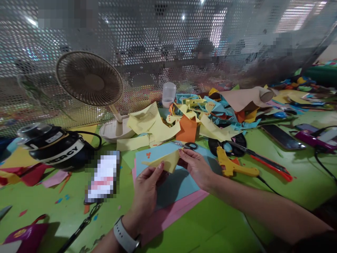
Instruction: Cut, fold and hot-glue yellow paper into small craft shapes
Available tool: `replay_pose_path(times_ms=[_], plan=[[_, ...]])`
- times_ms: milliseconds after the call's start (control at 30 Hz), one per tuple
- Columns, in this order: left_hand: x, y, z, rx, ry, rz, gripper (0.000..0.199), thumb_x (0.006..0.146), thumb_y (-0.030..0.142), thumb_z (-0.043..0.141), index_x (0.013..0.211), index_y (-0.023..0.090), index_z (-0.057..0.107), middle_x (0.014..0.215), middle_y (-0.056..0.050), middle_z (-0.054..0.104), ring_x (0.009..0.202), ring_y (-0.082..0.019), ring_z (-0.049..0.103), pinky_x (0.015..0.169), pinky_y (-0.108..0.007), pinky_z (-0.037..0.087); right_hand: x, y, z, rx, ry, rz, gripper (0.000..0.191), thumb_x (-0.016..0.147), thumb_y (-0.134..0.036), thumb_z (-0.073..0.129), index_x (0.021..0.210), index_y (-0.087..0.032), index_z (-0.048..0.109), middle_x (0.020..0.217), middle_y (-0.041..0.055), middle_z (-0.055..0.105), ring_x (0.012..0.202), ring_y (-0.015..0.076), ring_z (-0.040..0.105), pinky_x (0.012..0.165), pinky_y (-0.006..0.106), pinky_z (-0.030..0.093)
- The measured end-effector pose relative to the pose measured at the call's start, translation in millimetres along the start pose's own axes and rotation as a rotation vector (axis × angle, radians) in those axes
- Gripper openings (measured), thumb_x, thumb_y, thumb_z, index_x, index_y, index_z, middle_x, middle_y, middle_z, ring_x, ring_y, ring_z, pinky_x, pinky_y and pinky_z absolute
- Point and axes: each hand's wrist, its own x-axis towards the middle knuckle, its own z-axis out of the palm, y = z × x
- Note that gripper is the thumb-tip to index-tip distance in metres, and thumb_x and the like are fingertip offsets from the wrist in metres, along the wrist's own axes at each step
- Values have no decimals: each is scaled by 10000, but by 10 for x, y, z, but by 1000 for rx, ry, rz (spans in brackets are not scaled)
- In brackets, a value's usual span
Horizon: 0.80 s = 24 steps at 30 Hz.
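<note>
A small folded piece of yellow paper (171, 162) is held between both hands, above a stack of blue paper (181, 188) and pink paper (175, 214). My left hand (150, 179) pinches its lower edge with the thumb on top. At its upper right corner, the fingertips of my right hand (195, 164) are closed on the same paper. A few tiny orange dots (148, 155) lie on the blue sheet to the left. Scissors (188, 144) with dark handles rest just behind the hands. To the right lies a yellow glue gun (231, 165) with a cord.
Yellow, blue and orange paper scraps (186, 128) are heaped behind the stack. A beige fan (91, 80), a black jug (60, 146) and a lit phone (102, 177) stand or lie left. A red-and-black cutter (268, 165) and a dark phone (283, 137) lie right. A perforated metal screen (142, 45) rises behind.
</note>
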Motion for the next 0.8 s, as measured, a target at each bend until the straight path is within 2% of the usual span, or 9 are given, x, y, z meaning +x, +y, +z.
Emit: replay_pose_path(times_ms=[167,333,467,567,667,800], plan=[[-6,-19,-10,-10,-1,8,283,510,307,872,559,154,639,590,31,656,600,-113,625,603,-217,528,-9,-4,21,44,53,11,233,628,-374,792,785,-210,742,810,6,713,764,159,635,772,333,492],[-15,-35,-12,-24,-34,-4,259,571,305,847,569,160,632,592,36,653,613,-102,618,649,-220,529,2,-22,7,30,98,-46,212,662,-365,764,817,-221,748,956,23,712,846,159,615,779,301,492],[-9,-21,1,-128,-35,-16,251,578,285,845,576,168,622,654,26,680,636,-98,629,665,-215,524,-7,-53,-8,-50,113,8,316,678,-498,722,780,-199,708,782,28,698,690,146,603,657,283,473],[-15,-11,11,-187,-18,-56,260,558,267,855,587,166,617,660,27,680,614,-87,624,651,-202,515,-45,-56,7,-236,-27,156,409,678,-571,697,728,-165,682,662,23,663,626,134,578,609,266,440],[-41,-19,25,-175,-18,-92,270,547,269,861,614,154,626,641,21,674,578,-84,608,600,-194,494,-84,-31,29,-409,-192,209,391,600,-490,793,760,-147,692,674,11,673,618,114,560,616,248,421],[-67,-40,50,-189,-91,-77,246,563,274,852,634,150,652,632,9,674,560,-99,597,585,-222,489,-93,2,30,-465,-209,182,400,571,-499,800,682,-128,700,640,25,679,586,112,574,623,259,447]])
